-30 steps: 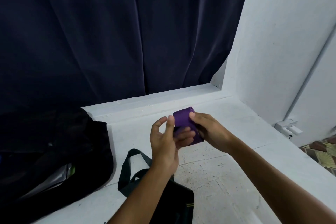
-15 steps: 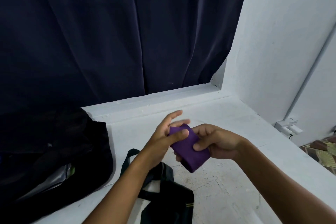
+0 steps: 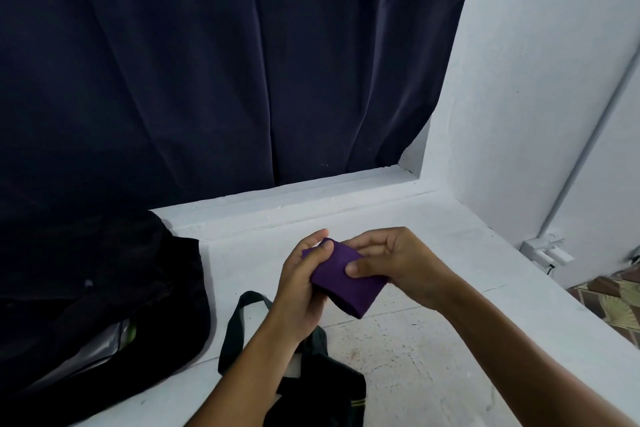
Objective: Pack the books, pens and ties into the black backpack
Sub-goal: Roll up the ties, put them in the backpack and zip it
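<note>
We hold the folded purple tie point(image 3: 343, 279) in both hands above the middle of the white bench point(image 3: 415, 374). The left hand point(image 3: 304, 284) grips the tie's left end, fingers point(image 3: 317, 236) curled behind it and the thumb pressed onto its upper left corner. The right hand point(image 3: 391, 260) pinches the tie's right side, thumb on the front face and the other fingers curled over the top edge. The tie is a compact flat bundle, tilted with its lower corner pointing down toward the bench, and clear of the surface.

The black backpack point(image 3: 104, 305) lies on the bench near its left edge, open toward us, with a pale item visible inside. A dark green tie point(image 3: 242, 329) lies loosely on the bench near the front edge, just beside the backpack and partly hidden under the left forearm.

A dark curtain point(image 3: 225, 62) hangs along the bench's far edge. A white wall point(image 3: 536, 80) borders the right edge.
</note>
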A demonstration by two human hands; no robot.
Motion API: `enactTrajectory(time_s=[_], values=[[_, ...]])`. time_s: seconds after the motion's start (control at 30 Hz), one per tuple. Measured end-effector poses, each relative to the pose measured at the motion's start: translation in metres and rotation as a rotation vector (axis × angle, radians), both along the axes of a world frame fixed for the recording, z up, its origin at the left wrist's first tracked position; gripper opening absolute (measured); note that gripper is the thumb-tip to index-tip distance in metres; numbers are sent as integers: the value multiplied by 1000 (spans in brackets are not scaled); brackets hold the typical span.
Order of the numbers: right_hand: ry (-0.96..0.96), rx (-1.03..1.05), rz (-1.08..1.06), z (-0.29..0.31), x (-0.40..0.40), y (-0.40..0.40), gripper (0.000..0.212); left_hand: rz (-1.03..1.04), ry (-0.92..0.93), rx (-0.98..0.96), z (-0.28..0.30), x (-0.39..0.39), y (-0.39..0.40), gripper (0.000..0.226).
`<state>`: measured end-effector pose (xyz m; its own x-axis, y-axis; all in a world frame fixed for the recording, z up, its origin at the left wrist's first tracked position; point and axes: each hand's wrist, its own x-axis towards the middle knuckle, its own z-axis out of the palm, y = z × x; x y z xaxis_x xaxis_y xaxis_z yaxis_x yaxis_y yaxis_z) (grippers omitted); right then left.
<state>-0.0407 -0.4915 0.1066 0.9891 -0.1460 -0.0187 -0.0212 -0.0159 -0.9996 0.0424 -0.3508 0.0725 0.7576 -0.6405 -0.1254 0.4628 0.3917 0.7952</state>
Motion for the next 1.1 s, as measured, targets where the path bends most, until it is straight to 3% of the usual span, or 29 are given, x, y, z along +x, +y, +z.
enactTrajectory(time_s=[0.3,0.37,0.43,0.53,0.63,0.8,1.1], values=[[36,-95,-10,-2,12,10,7,69,25,-44,2,3,10,49],[30,-109,-15,-3,15,13,12,99,20,-41,2,4,13,49],[54,-122,-30,-5,18,15,31,138,19,-41,0,6,16,44],[197,32,17,-9,24,17,55,239,6,-32,0,8,21,34],[241,164,72,-11,34,23,48,308,-41,76,1,11,30,34],[238,180,127,-5,63,48,50,323,-169,410,11,25,79,38],[243,345,410,11,92,165,50,765,-192,373,41,21,197,44]])
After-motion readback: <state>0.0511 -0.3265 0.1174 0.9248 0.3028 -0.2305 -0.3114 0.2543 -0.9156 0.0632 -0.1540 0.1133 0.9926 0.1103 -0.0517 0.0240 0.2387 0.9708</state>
